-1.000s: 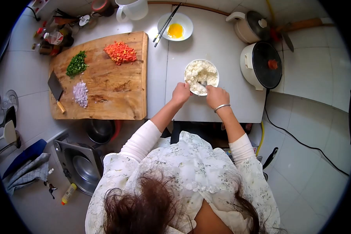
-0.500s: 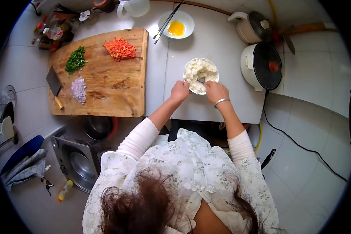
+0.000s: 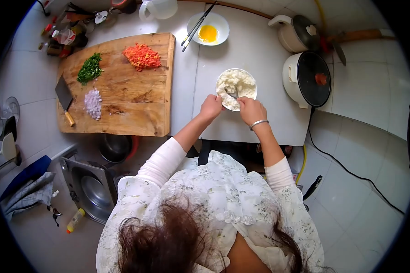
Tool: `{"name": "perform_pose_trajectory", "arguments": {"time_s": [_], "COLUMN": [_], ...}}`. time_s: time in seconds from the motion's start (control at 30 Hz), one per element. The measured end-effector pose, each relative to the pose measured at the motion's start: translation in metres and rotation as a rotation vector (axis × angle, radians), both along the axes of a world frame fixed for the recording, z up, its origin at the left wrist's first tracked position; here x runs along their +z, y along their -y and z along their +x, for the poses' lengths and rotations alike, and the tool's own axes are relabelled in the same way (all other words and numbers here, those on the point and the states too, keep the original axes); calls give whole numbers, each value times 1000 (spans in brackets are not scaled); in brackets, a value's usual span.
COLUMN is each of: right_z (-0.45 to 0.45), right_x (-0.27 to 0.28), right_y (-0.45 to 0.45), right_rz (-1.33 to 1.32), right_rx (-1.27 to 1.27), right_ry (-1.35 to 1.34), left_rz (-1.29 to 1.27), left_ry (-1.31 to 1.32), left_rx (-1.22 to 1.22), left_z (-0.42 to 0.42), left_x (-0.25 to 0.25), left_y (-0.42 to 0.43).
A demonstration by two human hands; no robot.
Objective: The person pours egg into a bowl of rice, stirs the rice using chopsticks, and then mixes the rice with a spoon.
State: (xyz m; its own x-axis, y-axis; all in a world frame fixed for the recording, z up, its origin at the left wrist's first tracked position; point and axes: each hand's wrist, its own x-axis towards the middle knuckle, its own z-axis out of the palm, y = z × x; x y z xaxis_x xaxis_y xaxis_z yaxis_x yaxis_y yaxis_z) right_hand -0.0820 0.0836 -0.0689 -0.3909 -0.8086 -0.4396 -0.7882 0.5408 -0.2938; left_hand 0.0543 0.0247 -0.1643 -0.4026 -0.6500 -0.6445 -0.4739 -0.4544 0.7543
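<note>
A white bowl [image 3: 255,94] of rice [image 3: 235,80] stands near the front of the counter. On its left rim my left hand [image 3: 211,107] is closed. At the front right rim, my right hand [image 3: 252,110] grips a metal spoon [image 3: 233,93], its head down in the rice; most of the handle is hidden by my fingers. Behind the rice, a second bowl [image 3: 222,27] contains yellow egg, with dark chopsticks [image 3: 198,26] across its left rim.
To the left lies a wooden cutting board [image 3: 136,111] with chopped red pieces [image 3: 141,57], greens [image 3: 90,69], pale purple bits [image 3: 93,104] and a cleaver [image 3: 64,94]. At the right stand a lidded pan [image 3: 294,79] and a pot [image 3: 289,36]. A sink [image 3: 93,191] is lower left.
The spoon's head has shifted slightly left and back in the rice, and the hollow in the rice has changed shape. My left hand keeps its place on the bowl.
</note>
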Motion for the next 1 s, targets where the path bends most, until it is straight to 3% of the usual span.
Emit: {"name": "perform_pose_trajectory", "arguments": {"time_s": [0.17, 0.27, 0.37, 0.5, 0.7, 0.8, 1.0], "right_z": [-20, -19, -19, -12, -20, -17, 1], "right_x": [24, 62, 49, -9, 29, 52, 6], "right_y": [-8, -5, 12, 12, 1, -4, 7], "right_rz": [41, 54, -19, -2, 113, 55, -23], "right_rx": [79, -71, -107, -120, 42, -16, 3], "right_ry": [15, 87, 76, 49, 11, 9, 51], "left_rz": [7, -20, 4, -5, 11, 17, 16], "left_ry": [83, 88, 102, 91, 123, 106, 63], "left_rx": [-32, -64, -60, -19, 12, 0, 9], "left_z": [-1, 1, 0, -1, -5, -3, -2], "left_x": [0, 4, -1, 6, 7, 11, 4], "left_y": [2, 2, 3, 0, -1, -1, -1]}}
